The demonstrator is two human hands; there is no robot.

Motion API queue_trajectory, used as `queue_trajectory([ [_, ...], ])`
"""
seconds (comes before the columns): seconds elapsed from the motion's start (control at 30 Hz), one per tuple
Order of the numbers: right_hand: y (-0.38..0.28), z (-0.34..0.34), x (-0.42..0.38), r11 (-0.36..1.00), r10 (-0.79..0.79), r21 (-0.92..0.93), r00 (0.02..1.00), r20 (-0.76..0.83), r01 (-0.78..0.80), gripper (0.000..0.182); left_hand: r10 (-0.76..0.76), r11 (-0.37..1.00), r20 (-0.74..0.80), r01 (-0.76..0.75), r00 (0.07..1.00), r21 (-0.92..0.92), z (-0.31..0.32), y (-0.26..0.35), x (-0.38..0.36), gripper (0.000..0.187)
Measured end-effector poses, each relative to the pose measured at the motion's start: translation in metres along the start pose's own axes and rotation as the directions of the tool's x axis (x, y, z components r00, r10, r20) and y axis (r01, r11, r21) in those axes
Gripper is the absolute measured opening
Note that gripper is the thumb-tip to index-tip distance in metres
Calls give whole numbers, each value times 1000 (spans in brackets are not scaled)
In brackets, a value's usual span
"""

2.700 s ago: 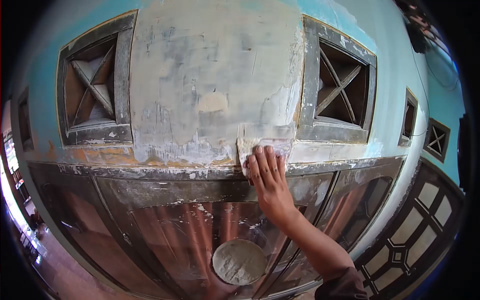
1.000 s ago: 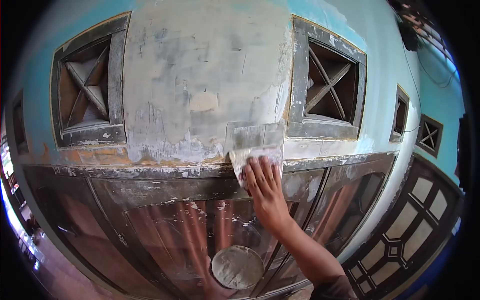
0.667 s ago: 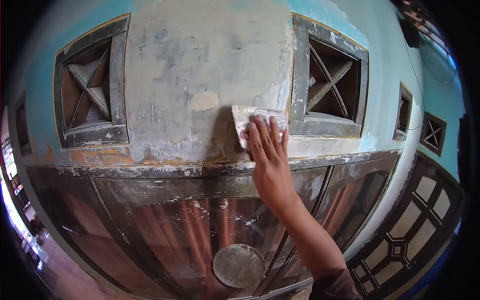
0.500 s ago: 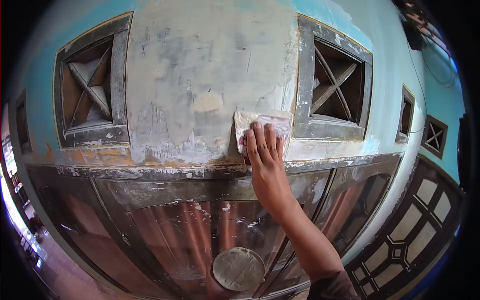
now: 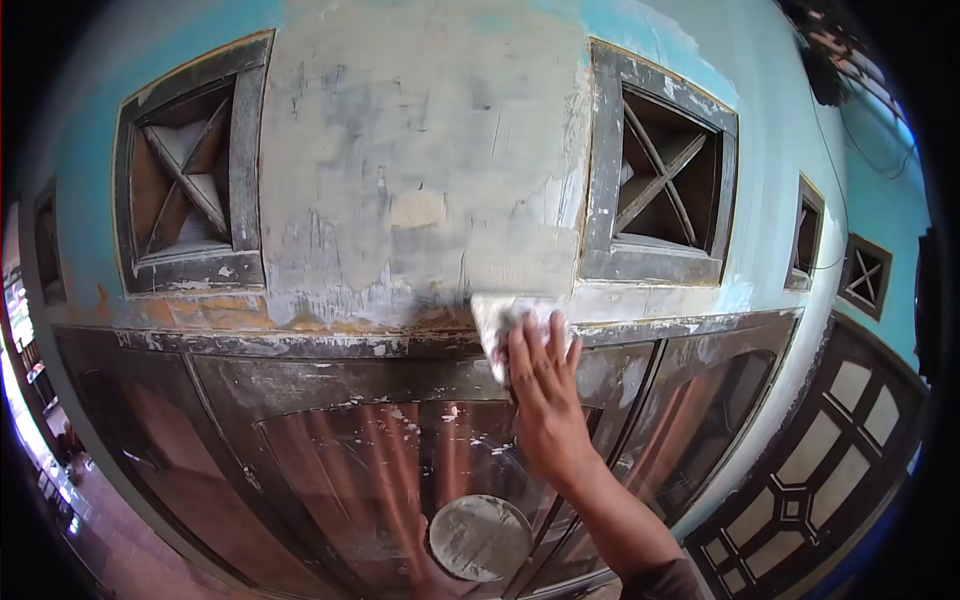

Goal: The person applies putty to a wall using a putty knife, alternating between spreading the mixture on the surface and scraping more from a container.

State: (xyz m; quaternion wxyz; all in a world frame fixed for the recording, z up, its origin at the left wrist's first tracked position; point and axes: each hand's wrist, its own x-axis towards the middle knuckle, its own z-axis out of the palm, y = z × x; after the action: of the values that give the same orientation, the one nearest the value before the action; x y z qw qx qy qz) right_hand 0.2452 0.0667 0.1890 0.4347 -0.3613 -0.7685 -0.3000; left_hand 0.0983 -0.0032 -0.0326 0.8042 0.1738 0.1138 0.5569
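Observation:
My right hand (image 5: 548, 415) is closed on a flat putty-smeared scraper (image 5: 492, 325), its fingers pressed along the blade's face. The blade's top edge meets the lower part of the patchy grey-white wall (image 5: 420, 130), just above the worn wooden window frame (image 5: 290, 345). Low in the view, my left hand (image 5: 432, 572) holds a round container (image 5: 481, 538) of grey putty from its left side. Most of that hand is hidden behind the container.
Two wooden vents with crossed bars, a left vent (image 5: 190, 170) and a right vent (image 5: 660, 165), flank the patched wall. Below are glass panes with orange curtains (image 5: 370, 460) behind them. A panelled door (image 5: 815, 465) stands at the right.
My right hand has drawn the scraper down from the wall to the edge of the window frame. The wall where the blade was now shows a smoother pale coat. The container has hardly moved.

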Motion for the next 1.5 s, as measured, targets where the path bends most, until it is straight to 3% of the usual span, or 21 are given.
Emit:
queue_trajectory([
  [0.03,0,-8,16,1000,-4,17,998,-56,5,66,13,989,-50,-5,999,151,14,3,-11,91],
  [0.3,16,34,57,979,-82,-187,996,-26,76,68,-46,996,-100,53,994,65,1,-3,-11,90],
  [0.4,11,49,18,988,-69,-135,997,35,73,70,258,882,-18,-228,966,413,-53,-12,5,87],
  [0.47,5,50,-6,997,-62,-44,993,98,66,70,-3,987,-51,-6,999,-162,-28,4,-5,84],
  [0.67,-19,-9,30,998,-36,51,993,-113,42,72,101,977,79,-84,992,-197,-15,12,-15,81],
  [0.7,-15,-14,50,999,-44,-19,993,-106,43,69,298,923,86,-310,951,230,-20,7,-16,78],
  [0.73,-9,-17,71,995,-55,-91,994,-99,46,67,457,650,180,-465,871,601,-22,5,-16,74],
  [0.77,-4,-9,85,992,-49,-121,994,-101,37,66,224,952,20,-223,974,208,4,18,-23,70],
  [0.9,5,43,65,976,-100,-197,994,-49,89,69,401,733,141,-410,905,542,-48,12,-9,73],
  [0.97,1,53,34,976,-95,-196,995,28,99,71,145,989,-36,-145,989,14,-17,23,-20,76],
  [1.0,1,55,22,979,-94,-175,993,68,105,70,149,989,-36,-149,988,10,-20,23,-19,76],
  [1.07,-7,42,3,992,-75,-91,991,109,85,70,62,873,59,-26,996,-487,-36,25,-20,80],
  [1.1,-10,33,0,998,-61,-17,988,144,64,70,156,978,-128,-172,979,-121,-40,24,-17,80],
  [1.27,-1,-6,43,991,-42,-129,999,5,42,68,81,907,154,-9,985,-422,-21,30,-27,83],
  [1.3,5,-7,65,989,-38,-146,999,-36,33,68,386,866,205,-430,899,257,-28,26,-26,83],
  [1.33,9,-5,79,986,-36,-165,996,-78,23,69,523,257,439,-626,731,736,-32,23,-25,83],
  [1.37,10,2,84,979,-46,-200,998,-47,36,68,518,515,264,-543,814,663,-24,18,-25,81],
  [1.4,12,12,86,970,-55,-236,998,-17,50,68,518,512,267,-544,813,665,-26,21,-22,81],
  [1.43,11,24,79,959,-76,-273,997,-2,73,68,368,871,101,-381,924,311,-29,25,-18,81],
  [1.47,6,30,67,963,-83,-256,996,31,88,71,138,980,29,-133,990,-145,-31,26,-14,80],
  [1.5,1,37,51,968,-83,-233,995,62,95,73,142,979,31,-136,989,-150,-25,28,-15,80],
])
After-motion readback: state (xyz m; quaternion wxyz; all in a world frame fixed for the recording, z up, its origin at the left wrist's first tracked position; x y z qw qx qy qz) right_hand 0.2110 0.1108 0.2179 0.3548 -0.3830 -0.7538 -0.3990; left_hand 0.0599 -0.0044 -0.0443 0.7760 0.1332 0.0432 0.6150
